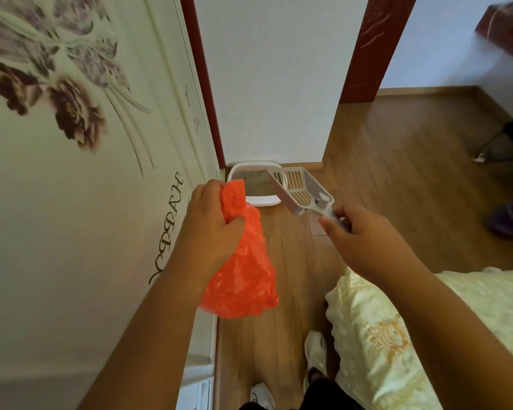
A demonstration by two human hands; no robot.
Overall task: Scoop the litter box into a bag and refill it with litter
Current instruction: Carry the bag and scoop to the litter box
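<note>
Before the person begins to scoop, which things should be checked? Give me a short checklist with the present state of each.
1. Scoop held firmly by the right hand: ok, fingers grip the handle.
2. Orange bag in the left hand: ok, held at the neck.
3. Bag mouth open to receive waste: not ok, it is bunched shut in the fist.
4. Litter box within reach: not ok, it sits ahead on the floor by the wall.
5. Scoop empty and clean: ok, its slots look clear.
6. Clumps present in the litter: cannot tell.

Soft even indoor light, faint shadows, wide-angle bending at edges, blurred top-right corner
</note>
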